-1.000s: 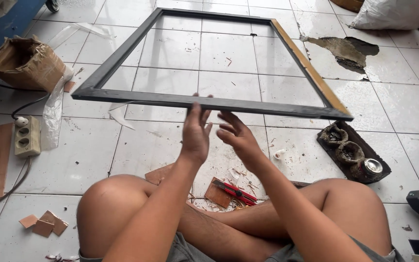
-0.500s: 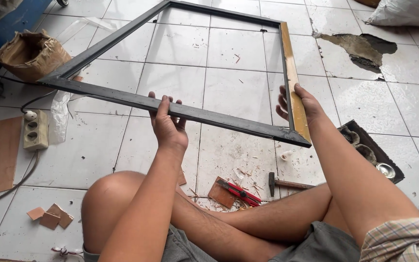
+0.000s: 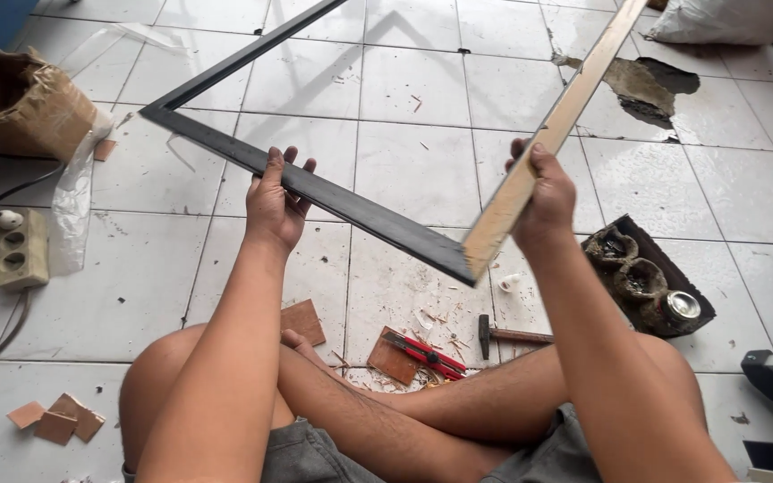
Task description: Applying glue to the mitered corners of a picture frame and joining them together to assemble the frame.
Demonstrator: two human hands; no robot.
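Above crossed legs, left hand (image 3: pixel 275 201) and right hand (image 3: pixel 543 192) gripping frame (image 3: pixel 360 212), far corners cut off.

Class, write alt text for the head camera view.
A seated person's left hand and right hand hold a large dark wooden frame tilted above a white tiled floor, with a hammer and red pliers lying below.
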